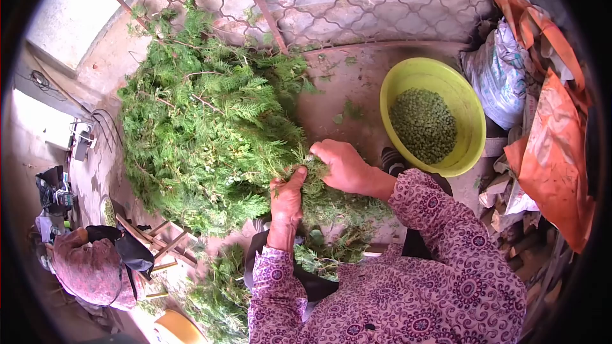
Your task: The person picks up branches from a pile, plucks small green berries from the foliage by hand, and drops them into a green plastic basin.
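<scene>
A leafy evergreen sprig (312, 178) is held between my two hands, low in front of me. My left hand (287, 200) is closed around it, thumb pressed on top. Just to the right, my right hand (344, 164) pinches at the same sprig with curled fingers; whether a small berry is in them is hidden. Beyond my left hand rises a big heap of green evergreen branches (197, 114), with pale round berries among the foliage. To the right of my right hand stands a yellow-green basin (468, 108) holding a pile of small green berries (424, 124).
A wire mesh gate (370, 0) borders the far side. White sacks (500, 73) and an orange bag (551, 165) lie at right. More cut branches (220, 296) lie at lower left, near another person (95, 267), a wooden stool (162, 242) and an orange-yellow tub (178, 328).
</scene>
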Tool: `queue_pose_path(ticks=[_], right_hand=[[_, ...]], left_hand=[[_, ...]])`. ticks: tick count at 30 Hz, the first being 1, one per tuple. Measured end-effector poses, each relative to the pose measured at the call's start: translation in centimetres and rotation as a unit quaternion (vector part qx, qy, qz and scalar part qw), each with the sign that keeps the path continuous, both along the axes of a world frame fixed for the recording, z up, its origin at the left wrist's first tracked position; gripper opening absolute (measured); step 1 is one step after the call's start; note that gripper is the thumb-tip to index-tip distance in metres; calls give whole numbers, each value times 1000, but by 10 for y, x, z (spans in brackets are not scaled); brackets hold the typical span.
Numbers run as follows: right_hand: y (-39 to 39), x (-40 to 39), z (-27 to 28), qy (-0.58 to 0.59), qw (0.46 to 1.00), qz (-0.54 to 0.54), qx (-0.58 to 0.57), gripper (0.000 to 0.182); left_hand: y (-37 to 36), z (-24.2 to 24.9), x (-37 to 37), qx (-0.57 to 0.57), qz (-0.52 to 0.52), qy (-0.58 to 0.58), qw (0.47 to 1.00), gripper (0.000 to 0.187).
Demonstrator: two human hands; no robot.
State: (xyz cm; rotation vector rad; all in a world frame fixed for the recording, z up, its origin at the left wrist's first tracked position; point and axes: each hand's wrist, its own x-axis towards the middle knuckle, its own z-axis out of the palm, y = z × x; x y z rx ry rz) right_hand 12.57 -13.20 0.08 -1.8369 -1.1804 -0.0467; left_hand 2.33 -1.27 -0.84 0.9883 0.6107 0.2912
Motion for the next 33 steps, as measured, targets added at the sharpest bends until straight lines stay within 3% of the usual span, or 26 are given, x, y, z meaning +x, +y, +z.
queue_pose_path(ticks=[1, 3, 4, 6, 7, 8, 9, 10, 12, 14, 20, 22, 23, 27, 28, 30, 31, 33], right_hand=[[1, 3, -3, 0, 1000, 0, 0, 32], [1, 16, -7, 105, 993, -41, 42, 21], [-2, 27, -1, 19, 992, -115, 54, 8], [-6, 39, 4, 143, 978, -133, 77, 7], [-8, 41, 10, 142, 979, -128, 74, 7], [-11, 41, 21, 414, 899, -55, 130, 7], [-13, 40, 29, 650, 739, 20, 175, 7], [-13, 38, 32, 651, 738, 20, 175, 7], [-15, 33, 34, 712, 662, 172, 159, 9], [-12, 26, 32, 669, 690, 244, 130, 6], [-16, 25, 35, 732, 622, 240, 139, 12], [-15, 17, 40, 517, 841, 150, -43, 15], [-10, 13, 28, 498, 849, 174, 13, 18], [-9, 14, 25, 385, 907, 170, -31, 14], [-12, 14, 27, 386, 906, 170, -31, 14], [-19, 13, 37, 613, 750, 241, -59, 13], [-19, 12, 36, 614, 749, 241, -59, 13], [-18, 8, 34, 696, 672, 252, -13, 11]], left_hand=[[1, 2, -1, -7, -5, 11, 1000, 14], [-1, 10, -4, -15, -9, 22, 1000, 14], [-5, 17, -9, -1, -17, 0, 1000, 14], [-4, 19, -12, 11, -25, -25, 999, 14], [-1, 17, -14, -7, -26, -23, 999, 14], [1, 13, -16, -24, -26, -20, 999, 15], [3, 10, -16, -31, -30, -21, 999, 16], [4, 8, -16, -31, -29, -19, 999, 16], [4, 5, -16, -34, -35, -24, 999, 17], [4, 6, -15, -34, -34, -17, 999, 19], [6, -7, -14, -47, -22, 14, 999, 29], [4, -3, -13, -65, -32, 8, 997, 35], [2, -1, -12, -65, -34, 9, 997, 35], [-3, 9, -13, -79, -46, 9, 996, 26], [-2, 11, -14, -99, -60, -11, 993, 23], [3, 9, -17, -101, -86, -29, 991, 22], [5, 7, -19, -103, -113, -46, 987, 20], [6, 4, -21, -116, -118, -36, 986, 22]])
